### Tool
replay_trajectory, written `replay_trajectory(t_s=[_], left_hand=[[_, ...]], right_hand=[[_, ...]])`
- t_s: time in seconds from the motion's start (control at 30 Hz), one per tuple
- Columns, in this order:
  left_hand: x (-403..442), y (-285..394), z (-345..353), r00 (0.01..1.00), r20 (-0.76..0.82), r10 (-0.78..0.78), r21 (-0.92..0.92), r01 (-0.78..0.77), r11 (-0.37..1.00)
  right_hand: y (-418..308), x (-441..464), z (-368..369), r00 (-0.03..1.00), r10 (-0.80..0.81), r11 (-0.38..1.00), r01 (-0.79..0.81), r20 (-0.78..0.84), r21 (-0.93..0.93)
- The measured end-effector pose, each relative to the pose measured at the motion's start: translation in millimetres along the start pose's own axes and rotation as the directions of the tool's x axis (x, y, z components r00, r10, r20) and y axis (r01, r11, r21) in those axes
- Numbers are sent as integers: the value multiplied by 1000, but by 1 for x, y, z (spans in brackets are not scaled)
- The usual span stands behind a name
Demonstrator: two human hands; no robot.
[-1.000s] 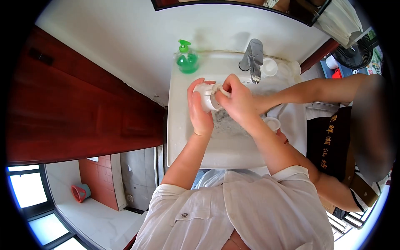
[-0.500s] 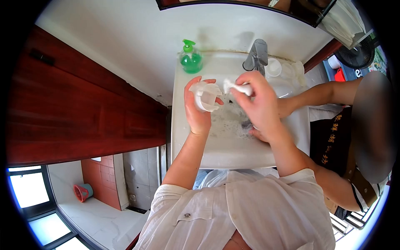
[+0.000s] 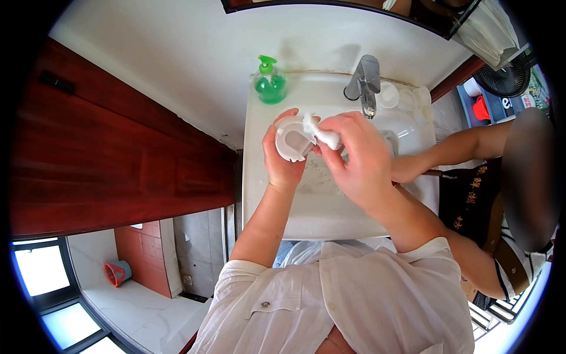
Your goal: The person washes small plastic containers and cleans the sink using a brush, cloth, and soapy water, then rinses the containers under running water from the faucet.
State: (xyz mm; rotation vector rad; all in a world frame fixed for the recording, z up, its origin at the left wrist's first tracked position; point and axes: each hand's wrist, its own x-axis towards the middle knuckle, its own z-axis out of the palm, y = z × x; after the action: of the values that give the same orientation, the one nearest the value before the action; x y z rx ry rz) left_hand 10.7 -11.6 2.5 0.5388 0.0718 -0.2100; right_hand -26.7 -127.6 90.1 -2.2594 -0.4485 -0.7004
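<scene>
In my left hand [image 3: 283,170] is a round, hollow white plastic part [image 3: 284,147] with a notched rim, tilted so its opening faces up towards me. My fingers wrap its left side. My right hand [image 3: 364,162] pinches a white wad, like cloth or tissue [image 3: 326,137], whose end touches or overlaps the part's right rim. Both hands are above the white sink [image 3: 312,218], which has dark specks in its basin. The fingertips of my right hand are partly hidden by the wad.
A pump bottle of green soap [image 3: 270,87] stands at the back left, near the chrome faucet [image 3: 367,82]. Clear and white round containers [image 3: 389,95] sit at the back right. A co-worker's hand [image 3: 407,169] reaches in from the right. A red-brown door [image 3: 118,153] is at left.
My right hand has brought the wad left and down to the part. The part has turned in my left hand. The co-worker's lower hand has left the basin floor and is now hidden.
</scene>
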Motion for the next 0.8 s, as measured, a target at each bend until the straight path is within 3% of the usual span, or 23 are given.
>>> replay_trajectory(t_s=[0.1,0.23,0.3,0.33,0.37,0.4,0.47,0.5,0.53,0.6,0.67,0.73,0.77,0.8], left_hand=[[3,-1,-2,1000,9,1,0,-1,1000],[3,3,1,994,104,28,102,-38,994],[4,-1,-3,987,160,6,149,-30,988],[5,-4,-6,992,126,5,227,-34,973],[7,-9,-9,995,98,7,301,-36,953],[7,-14,-14,994,112,-12,298,-22,954],[8,-21,-32,979,201,-23,459,-73,885],[9,-25,-40,967,254,-32,603,-133,787],[11,-29,-47,965,257,-43,600,-124,790],[17,-37,-61,991,-125,-56,607,121,785],[22,-52,-87,976,-214,-41,596,164,786],[21,-59,-102,861,-391,-326,493,495,716],[20,-63,-106,858,-394,-329,498,500,708],[11,-70,-107,776,-425,-465,369,618,694]], right_hand=[[1,5,-4,991,11,999,-6,-130,41],[3,-7,-5,996,-13,999,17,-90,37],[8,-21,9,985,-172,978,171,-1,-118],[13,-28,15,986,-164,978,161,-11,-132],[19,-34,21,983,-150,964,169,105,-205],[22,-39,23,968,-118,944,178,222,-277],[27,-46,22,961,-83,949,157,263,-273],[33,-51,19,941,-26,957,121,338,-263],[40,-55,18,911,25,964,87,412,-251],[55,-70,14,874,123,975,-18,469,-223],[71,-88,19,813,221,971,-129,540,-203],[86,-105,35,844,370,929,-333,389,-162],[94,-111,50,842,376,926,-342,386,-158],[97,-120,63,854,394,919,-365,340,-147]])
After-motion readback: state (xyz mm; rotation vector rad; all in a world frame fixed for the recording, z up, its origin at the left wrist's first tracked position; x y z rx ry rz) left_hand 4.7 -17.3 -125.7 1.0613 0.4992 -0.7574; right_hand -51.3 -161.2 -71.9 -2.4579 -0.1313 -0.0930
